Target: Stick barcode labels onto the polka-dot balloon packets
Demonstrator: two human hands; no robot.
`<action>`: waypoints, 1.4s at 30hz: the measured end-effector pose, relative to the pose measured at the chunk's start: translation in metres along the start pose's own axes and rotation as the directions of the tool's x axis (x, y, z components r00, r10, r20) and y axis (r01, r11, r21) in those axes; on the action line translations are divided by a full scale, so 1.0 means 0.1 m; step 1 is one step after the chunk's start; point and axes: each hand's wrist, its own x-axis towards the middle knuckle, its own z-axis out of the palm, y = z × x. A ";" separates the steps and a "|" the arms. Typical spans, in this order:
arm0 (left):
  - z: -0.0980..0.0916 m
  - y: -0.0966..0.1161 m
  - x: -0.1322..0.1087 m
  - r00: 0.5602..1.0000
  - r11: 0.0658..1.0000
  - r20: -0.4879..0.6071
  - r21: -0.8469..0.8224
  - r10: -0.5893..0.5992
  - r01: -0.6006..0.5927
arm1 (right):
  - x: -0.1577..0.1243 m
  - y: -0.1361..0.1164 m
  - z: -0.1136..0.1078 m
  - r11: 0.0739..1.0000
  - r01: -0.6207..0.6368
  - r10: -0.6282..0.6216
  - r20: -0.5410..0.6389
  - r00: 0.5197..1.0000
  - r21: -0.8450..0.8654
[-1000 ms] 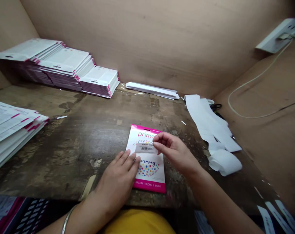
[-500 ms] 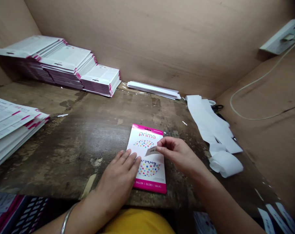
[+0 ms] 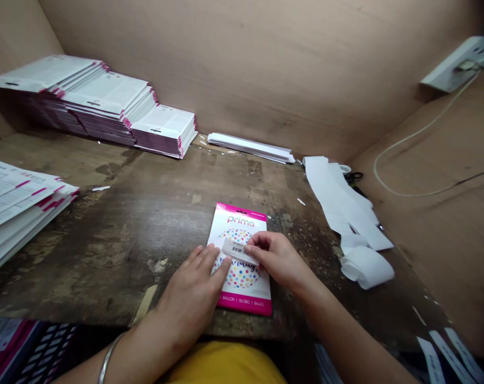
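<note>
A pink and white balloon packet (image 3: 245,305) printed "prima" lies flat on the worn table in front of me, its dotted balloon picture facing up. My left hand (image 3: 197,282) rests on the packet's left side, fingers stretched out and palm down. Between the thumb and fingers of my right hand (image 3: 274,256) is a small white barcode label (image 3: 236,249), pinched at its right end. The label lies over the middle of the packet and covers part of the picture. Whether its underside is stuck down, I cannot tell.
Stacks of packets (image 3: 161,125) stand along the back left, and another pile (image 3: 29,213) lies at the left. Folded white strips (image 3: 250,146) rest by the back wall. A curled paper strip (image 3: 365,266) is at the right. Several label strips (image 3: 452,354) hang at the front-right edge.
My right hand has moved slightly left and down with the barcode label. The label has turned from a tilted, dark-looking position to facing up over the packet. My left hand stays on the packet.
</note>
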 end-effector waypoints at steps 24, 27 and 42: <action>-0.01 0.00 -0.01 1.000 1.000 0.012 0.019 0.004 -0.005 | 0.11 -0.04 0.09 0.896 0.022 -0.067 -0.087 0.994 -0.444; -0.04 0.02 0.01 0.997 0.998 0.066 0.033 0.045 -0.047 | 0.10 -0.05 0.10 0.877 0.043 -0.093 -0.080 0.993 -0.479; -0.09 -0.13 0.05 0.968 0.903 0.111 -0.349 -0.227 0.251 | -0.25 0.34 -0.28 0.763 -0.116 -0.173 -0.374 0.911 -0.636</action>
